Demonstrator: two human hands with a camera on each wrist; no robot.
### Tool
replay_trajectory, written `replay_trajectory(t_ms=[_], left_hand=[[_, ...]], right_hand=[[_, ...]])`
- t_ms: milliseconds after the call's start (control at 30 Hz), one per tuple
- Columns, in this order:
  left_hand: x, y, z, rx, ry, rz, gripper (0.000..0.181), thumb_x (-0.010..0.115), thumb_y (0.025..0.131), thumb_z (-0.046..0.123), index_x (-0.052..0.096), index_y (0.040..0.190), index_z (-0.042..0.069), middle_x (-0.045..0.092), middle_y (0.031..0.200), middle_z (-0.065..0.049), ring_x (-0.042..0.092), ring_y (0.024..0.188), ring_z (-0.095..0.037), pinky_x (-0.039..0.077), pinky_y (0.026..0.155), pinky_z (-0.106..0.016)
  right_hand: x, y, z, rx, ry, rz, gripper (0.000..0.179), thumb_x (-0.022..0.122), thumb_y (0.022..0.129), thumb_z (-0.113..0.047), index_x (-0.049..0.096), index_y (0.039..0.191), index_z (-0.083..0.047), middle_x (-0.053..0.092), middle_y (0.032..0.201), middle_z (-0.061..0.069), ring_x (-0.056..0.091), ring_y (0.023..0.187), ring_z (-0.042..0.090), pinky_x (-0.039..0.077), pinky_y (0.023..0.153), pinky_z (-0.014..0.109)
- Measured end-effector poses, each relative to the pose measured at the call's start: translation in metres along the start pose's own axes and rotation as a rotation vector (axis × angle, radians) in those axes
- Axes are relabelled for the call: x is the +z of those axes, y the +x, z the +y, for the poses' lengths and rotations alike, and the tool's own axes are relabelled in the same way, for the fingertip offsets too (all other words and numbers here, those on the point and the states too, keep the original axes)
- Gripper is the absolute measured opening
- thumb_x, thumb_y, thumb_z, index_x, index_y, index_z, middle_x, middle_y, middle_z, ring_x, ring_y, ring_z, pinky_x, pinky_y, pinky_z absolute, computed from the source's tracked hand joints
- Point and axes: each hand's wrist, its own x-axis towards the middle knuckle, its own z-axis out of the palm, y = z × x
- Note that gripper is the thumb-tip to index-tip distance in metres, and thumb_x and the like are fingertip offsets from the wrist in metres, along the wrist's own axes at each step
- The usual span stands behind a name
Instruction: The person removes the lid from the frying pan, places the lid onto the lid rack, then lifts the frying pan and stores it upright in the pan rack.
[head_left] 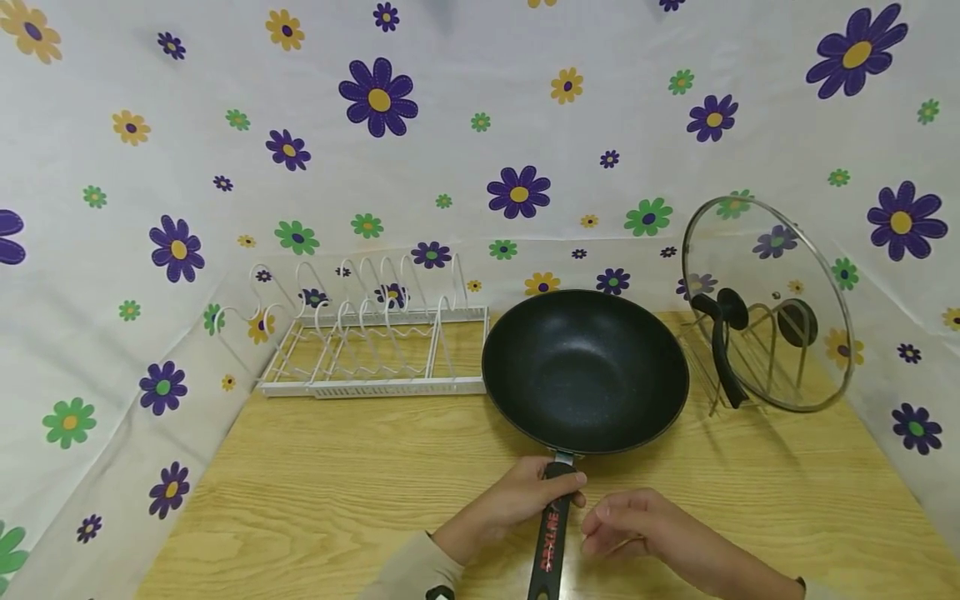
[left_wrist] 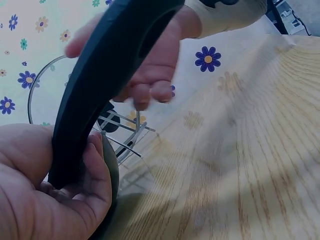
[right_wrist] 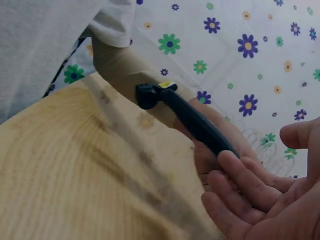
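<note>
A black wok [head_left: 585, 375] faces me, its dark inside showing, near the middle of the wooden table. Its black handle [head_left: 550, 542], with red lettering, points towards me. My left hand [head_left: 519, 500] grips that handle close to the pan, thumb across the top; the left wrist view shows the fingers [left_wrist: 97, 172] curled round it. Just right of the handle is my right hand [head_left: 633, 521], its fingers loosely bent and holding nothing. In the right wrist view the right hand [right_wrist: 265, 195] has its palm up, fingertips near the handle [right_wrist: 202, 125]; whether they touch it I cannot tell.
A white wire dish rack [head_left: 375, 387] stands at the back left, beside the wok. At the back right a glass lid [head_left: 783, 258] with black fittings leans upright in a wire stand [head_left: 716, 408]. Flower-patterned cloth [head_left: 450, 150] hangs behind and along both sides.
</note>
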Motion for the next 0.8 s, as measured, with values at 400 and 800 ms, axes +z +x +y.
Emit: replay_trajectory(t_ms=[400,800], left_hand=[[0.0,-0.001,0.0,0.033,-0.175,-0.098,0.019,0.068,0.098,0.015,0.068,0.099,-0.004,0.071,0.087,-0.007,0.071,0.076,-0.012,0.06,0.075,-0.027],[0.01,-0.002,0.0,0.044,-0.253,-0.093,0.013,0.067,0.097,0.011,0.067,0.096,-0.002,0.069,0.084,-0.005,0.07,0.075,-0.011,0.059,0.076,-0.026]], right_hand=[[0.023,0.017,0.029,0.067,0.094,-0.047,0.044,0.043,0.109,-0.027,0.066,0.125,0.008,0.075,0.111,0.012,0.073,0.102,0.019,0.058,0.089,0.036],[0.036,0.021,0.037,0.049,0.318,-0.119,0.035,0.047,0.11,-0.021,0.062,0.125,0.006,0.076,0.106,0.002,0.073,0.097,0.012,0.058,0.084,0.025]])
